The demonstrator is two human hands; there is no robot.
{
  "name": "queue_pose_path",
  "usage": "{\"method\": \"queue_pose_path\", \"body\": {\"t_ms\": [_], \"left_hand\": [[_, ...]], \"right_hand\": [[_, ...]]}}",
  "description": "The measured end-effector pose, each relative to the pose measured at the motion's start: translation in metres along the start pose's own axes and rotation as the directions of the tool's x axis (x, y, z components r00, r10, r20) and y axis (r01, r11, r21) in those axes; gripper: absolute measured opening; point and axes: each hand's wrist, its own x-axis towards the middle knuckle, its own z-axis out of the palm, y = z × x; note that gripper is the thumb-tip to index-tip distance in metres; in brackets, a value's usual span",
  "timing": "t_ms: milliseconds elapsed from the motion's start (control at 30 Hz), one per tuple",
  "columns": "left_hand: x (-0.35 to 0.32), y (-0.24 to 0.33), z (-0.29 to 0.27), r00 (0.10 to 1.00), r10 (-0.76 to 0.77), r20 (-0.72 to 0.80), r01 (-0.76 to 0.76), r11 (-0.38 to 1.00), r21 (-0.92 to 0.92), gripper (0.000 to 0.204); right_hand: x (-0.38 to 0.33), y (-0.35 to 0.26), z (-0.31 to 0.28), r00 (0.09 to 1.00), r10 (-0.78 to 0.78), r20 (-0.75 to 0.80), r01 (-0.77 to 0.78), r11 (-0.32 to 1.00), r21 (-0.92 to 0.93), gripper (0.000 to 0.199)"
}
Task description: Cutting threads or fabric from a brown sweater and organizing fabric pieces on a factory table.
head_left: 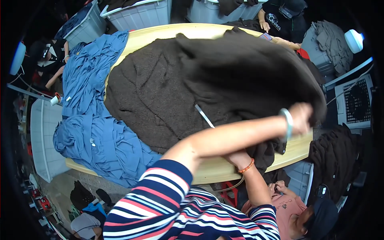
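A large dark brown knit garment (144, 88) lies spread over the table, and its right part is lifted and blurred by motion. My left arm reaches across to the right, where my left hand (300, 119), smeared by motion, is closed at the raised edge of the brown cloth. A pale bangle circles that wrist. Below the left forearm is my right hand (239, 159), with an orange bead bracelet at its wrist; it rests at the cloth's near edge, its fingers mostly hidden. A slim white stick-like thing (205, 117) lies on the garment.
Blue garments (92, 132) cover the left of the pale wooden table (216, 176). Grey bins (140, 16) stand behind it. Lamps (354, 41) rise at both sides. People sit at far left, far right and near right, beside a dark cloth pile (334, 160).
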Motion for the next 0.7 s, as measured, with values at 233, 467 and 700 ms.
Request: {"method": "queue_pose_path", "body": {"t_ms": [233,467,700], "left_hand": [[-0.094,-0.028,0.076,0.953,-0.16,0.257,0.198,0.971,-0.13,0.048],[-0.194,-0.093,-0.094,0.788,-0.258,-0.559,0.454,0.857,0.245,0.04],[-0.326,-0.121,-0.141,0.805,-0.528,-0.271,0.542,0.467,0.699,0.082]], "right_hand": [[-0.011,0.039,-0.058,0.658,0.752,-0.036,-0.751,0.651,-0.114,0.04],[-0.04,0.038,-0.077,0.69,0.724,-0.02,-0.721,0.69,0.063,0.037],[0.045,0.008,-0.015,0.858,0.513,0.032,-0.514,0.856,0.046,0.054]]}}
